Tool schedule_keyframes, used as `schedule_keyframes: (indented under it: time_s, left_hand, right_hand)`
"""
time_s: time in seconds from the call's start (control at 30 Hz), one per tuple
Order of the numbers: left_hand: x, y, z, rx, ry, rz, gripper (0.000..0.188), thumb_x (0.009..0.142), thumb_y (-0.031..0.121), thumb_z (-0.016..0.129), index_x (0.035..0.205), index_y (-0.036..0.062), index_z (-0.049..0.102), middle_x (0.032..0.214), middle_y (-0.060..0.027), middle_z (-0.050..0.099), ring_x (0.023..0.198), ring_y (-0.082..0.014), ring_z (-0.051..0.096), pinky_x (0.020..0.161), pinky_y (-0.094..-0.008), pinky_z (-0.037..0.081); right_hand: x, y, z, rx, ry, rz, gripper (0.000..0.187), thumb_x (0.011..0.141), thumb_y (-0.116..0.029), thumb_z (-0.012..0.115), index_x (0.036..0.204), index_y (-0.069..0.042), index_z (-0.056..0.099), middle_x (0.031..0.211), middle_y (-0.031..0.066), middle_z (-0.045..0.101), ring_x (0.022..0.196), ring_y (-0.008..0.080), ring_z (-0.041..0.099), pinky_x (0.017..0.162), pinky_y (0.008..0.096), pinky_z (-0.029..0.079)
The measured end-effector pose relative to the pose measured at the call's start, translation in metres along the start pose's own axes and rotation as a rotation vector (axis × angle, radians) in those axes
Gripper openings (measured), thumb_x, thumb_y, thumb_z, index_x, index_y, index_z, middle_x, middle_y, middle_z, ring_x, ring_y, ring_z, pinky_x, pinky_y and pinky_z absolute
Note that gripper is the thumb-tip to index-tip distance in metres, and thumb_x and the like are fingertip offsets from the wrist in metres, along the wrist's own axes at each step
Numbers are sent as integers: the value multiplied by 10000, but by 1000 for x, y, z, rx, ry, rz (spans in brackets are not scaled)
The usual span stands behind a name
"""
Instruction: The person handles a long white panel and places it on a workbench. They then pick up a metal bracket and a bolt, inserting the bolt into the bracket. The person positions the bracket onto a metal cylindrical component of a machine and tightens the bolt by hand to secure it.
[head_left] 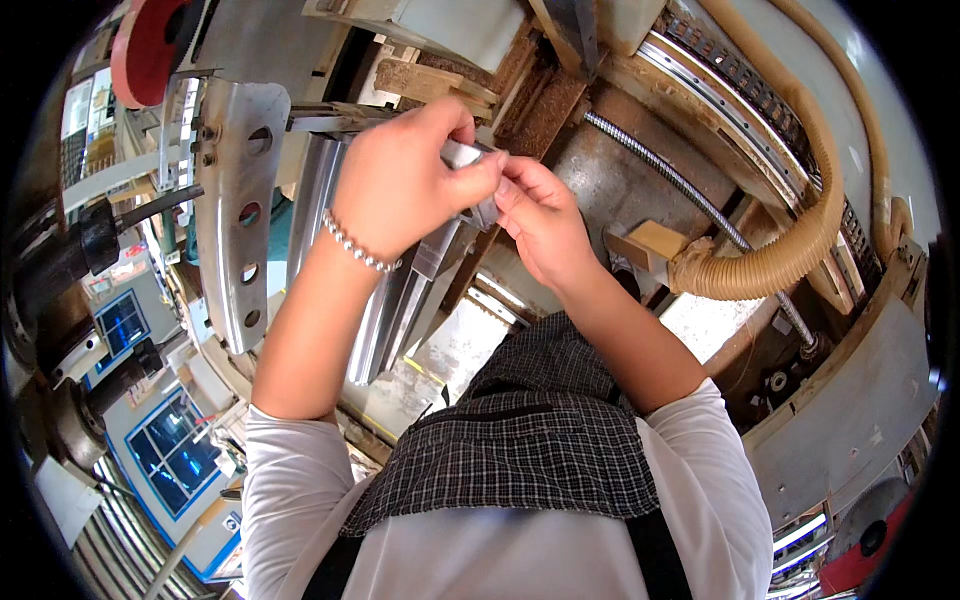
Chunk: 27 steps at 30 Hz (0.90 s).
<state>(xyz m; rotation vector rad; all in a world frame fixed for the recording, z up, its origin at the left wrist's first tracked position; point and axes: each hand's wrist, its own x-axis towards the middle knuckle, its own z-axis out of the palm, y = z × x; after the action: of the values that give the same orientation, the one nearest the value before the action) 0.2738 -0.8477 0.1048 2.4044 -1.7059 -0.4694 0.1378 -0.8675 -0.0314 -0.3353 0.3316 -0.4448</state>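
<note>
My left hand, with a beaded bracelet on its wrist, is closed in front of my chest. Its thumb and curled fingers are around a small whitish, shiny piece, mostly hidden by the hand. Close against it, my right hand is pinched, its fingertips meeting my left thumb. What sits between those fingertips is too covered to make out. Just below the hands shows a silvery metal part, at the upper end of long metal rails.
A perforated metal bracket stands at left. On the right, a tan ribbed hose curves down near a flexible metal conduit. Brown dust covers the machine's frame. A red disc is at upper left.
</note>
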Motion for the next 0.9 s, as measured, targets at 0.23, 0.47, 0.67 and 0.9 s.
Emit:
schedule_keyframes:
  time_s: [0.23,0.47,0.67,0.9]
  left_hand:
    - [23,4,3,-100,-63,4,479,760,484,732,793,20,619,615,-112,558,547,-211,535,552,-318,448]
    - [29,-16,9,-533,-127,-56,310,821,290,740,939,19,643,779,7,610,697,-72,544,628,-232,452]
    - [-33,-59,8,-434,243,-273,431,823,224,728,1174,21,580,1134,-95,576,813,-116,591,695,-249,502]
    - [-99,-94,55,-169,80,-473,721,712,360,805,1260,-1,508,1181,-156,559,1011,-275,590,852,-360,491]
  right_hand:
    - [-7,-16,5,-85,-57,36,344,920,-202,633,1198,-24,538,1081,48,618,980,117,592,821,269,487]
    - [7,-26,8,43,-83,56,359,917,-180,630,1218,-15,528,1107,55,614,1022,155,603,882,325,508]
    - [38,-21,-20,-81,-43,16,364,934,-150,599,1257,1,524,1087,72,640,966,155,612,848,316,504]
    - [87,6,-35,-656,0,-73,334,839,-141,716,1125,1,616,912,61,677,773,90,575,723,263,487]
